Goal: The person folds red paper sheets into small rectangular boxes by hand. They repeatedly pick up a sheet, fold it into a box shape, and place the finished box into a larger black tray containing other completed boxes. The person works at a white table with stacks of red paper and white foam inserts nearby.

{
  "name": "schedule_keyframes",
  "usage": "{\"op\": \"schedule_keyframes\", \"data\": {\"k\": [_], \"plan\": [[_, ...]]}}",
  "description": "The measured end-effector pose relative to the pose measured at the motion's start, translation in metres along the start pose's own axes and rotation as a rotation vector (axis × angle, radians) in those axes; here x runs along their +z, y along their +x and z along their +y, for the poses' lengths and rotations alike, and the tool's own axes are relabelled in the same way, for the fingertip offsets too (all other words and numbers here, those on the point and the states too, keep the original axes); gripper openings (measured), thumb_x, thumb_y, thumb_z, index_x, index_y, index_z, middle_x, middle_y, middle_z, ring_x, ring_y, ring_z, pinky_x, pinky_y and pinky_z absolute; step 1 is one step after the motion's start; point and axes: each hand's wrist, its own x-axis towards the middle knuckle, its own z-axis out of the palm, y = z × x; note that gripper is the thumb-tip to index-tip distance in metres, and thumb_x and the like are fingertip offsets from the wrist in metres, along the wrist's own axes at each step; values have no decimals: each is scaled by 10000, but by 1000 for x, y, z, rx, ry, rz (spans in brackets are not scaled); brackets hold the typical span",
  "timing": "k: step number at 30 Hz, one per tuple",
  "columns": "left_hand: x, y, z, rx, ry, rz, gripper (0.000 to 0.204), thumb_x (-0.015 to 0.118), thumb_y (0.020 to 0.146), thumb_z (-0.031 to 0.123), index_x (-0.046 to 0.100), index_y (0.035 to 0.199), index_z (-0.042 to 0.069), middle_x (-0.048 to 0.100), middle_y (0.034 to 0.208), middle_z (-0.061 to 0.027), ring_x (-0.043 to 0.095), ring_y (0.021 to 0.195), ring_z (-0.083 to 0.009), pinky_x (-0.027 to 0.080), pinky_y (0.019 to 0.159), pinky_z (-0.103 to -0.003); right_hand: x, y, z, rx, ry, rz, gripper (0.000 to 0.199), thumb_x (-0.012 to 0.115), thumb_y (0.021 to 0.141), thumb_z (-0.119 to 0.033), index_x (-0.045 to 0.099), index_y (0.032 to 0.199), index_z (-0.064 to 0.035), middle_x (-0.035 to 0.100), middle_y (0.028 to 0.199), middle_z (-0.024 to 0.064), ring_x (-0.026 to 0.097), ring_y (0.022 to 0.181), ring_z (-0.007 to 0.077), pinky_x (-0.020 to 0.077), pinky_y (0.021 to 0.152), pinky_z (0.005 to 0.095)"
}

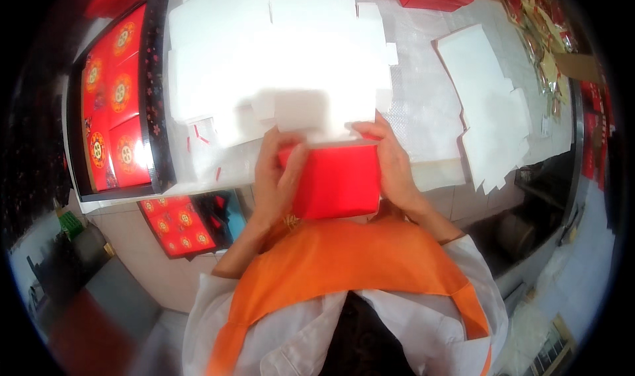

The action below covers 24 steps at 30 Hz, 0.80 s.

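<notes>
A small red cardboard box (338,181) is held between my two hands at the table's near edge, its plain red side facing up. My left hand (281,174) grips its left side, thumb lying along the red face. On the opposite side my right hand (395,167) is wrapped round the edge, with fingers bent over the far corner. The box's far edge is pale, and beyond it lie white unfolded carton blanks (278,45) in a broad, glaring pile. Where the box ends and the white card begins is hard to make out.
A dark patterned tray (157,85) of red boxes with round gold emblems stands at the left. More white blanks (483,91) lie to the right, near gold-and-red packets (539,32). Below the table at left are more red boxes (178,227). Small red strips (196,132) lie on the tabletop.
</notes>
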Motion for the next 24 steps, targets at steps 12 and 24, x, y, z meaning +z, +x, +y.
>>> {"op": "schedule_keyframes", "data": {"k": [12,24], "plan": [[20,-7,-10,199,-358,258,288,566,766,-83,374,941,44,549,1000,-115,517,982,-185,402,877,-302,30,-1,5,38,555,365,95,372,905,-8,354,998,-16,554,1026,162,527,971,183,391,919,322],[8,0,12,55,-230,16,151,560,802,-9,481,930,9,551,983,-94,527,888,-141,425,801,-255,21,-2,14,25,548,163,201,354,946,-165,441,1013,3,517,1040,112,481,949,140,388,871,287]]}}
